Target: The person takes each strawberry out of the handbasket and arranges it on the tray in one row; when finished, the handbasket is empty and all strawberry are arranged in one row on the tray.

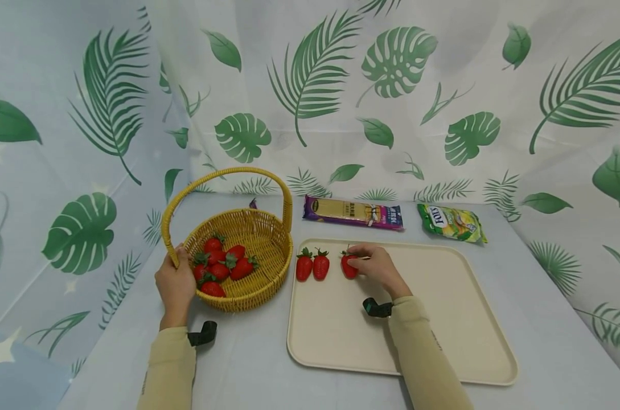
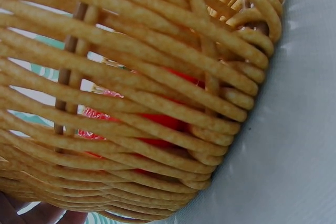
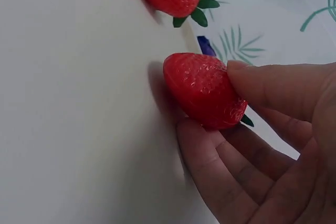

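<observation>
While the left hand (image 1: 175, 280) grips the round yellow wicker basket (image 1: 263, 247), the right hand (image 1: 377, 266) pinches a red, green-leaved strawberry (image 1: 348, 266) over the far side of the cream rectangular tray (image 1: 340, 330). Whether they touch is unclear.

Pale table (image 1: 243, 359): top layout
Yellow wicker basket (image 1: 269, 279): toward left edge. Beige tray (image 1: 340, 336): right of centre. Noodle packet (image 1: 352, 212): near far edge. FOX'S candy bag (image 1: 451, 223): near far right corner.
</observation>
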`<action>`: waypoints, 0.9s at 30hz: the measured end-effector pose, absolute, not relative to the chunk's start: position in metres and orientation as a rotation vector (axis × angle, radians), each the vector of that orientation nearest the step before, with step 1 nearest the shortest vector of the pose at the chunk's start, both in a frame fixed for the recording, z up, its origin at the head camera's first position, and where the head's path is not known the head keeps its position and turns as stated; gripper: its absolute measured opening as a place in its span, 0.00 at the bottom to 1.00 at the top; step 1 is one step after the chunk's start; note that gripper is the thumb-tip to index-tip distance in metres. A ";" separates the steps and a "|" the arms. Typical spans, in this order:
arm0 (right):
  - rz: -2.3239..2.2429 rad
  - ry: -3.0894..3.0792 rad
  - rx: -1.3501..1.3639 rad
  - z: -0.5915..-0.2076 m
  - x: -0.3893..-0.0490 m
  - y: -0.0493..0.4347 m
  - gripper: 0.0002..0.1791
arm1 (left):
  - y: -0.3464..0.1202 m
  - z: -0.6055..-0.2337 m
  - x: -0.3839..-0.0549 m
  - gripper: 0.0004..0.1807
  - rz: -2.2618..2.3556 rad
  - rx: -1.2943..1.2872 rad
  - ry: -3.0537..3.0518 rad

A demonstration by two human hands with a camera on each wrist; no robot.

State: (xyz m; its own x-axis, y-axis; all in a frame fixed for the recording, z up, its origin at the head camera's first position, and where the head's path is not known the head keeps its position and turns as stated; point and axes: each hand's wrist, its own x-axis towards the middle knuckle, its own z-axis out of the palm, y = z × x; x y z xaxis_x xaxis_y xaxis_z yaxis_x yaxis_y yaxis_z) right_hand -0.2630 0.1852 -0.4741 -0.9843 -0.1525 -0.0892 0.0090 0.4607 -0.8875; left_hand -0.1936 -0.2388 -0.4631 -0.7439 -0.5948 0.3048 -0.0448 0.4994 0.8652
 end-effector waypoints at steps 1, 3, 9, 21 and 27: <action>-1.543 2.552 -0.120 -0.474 -0.263 0.184 0.16 | -0.239 -0.463 -0.193 0.28 -1.225 0.522 -2.158; -1.537 2.543 -0.116 -0.474 -0.262 0.182 0.16 | -0.239 -0.462 -0.193 0.28 -1.230 0.521 -2.158; -1.533 2.493 -0.101 -0.476 -0.262 0.176 0.17 | -0.239 -0.463 -0.193 0.29 -1.228 0.519 -2.164; -1.627 2.424 -0.153 -0.477 -0.258 0.166 0.19 | -0.240 -0.464 -0.194 0.29 -1.210 0.513 -2.163; -1.578 2.466 -0.185 -0.478 -0.258 0.166 0.19 | -0.240 -0.464 -0.194 0.29 -1.206 0.509 -2.161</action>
State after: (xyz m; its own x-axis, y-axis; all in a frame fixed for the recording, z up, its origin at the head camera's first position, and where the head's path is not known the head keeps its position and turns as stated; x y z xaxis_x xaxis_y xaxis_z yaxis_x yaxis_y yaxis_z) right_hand -0.2583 0.1659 -0.4780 -0.9706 -0.2157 -0.1066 0.0065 0.4196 -0.9077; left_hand -0.1942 -0.2395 -0.4642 -0.7431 -0.5885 0.3186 -0.0381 0.5126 0.8578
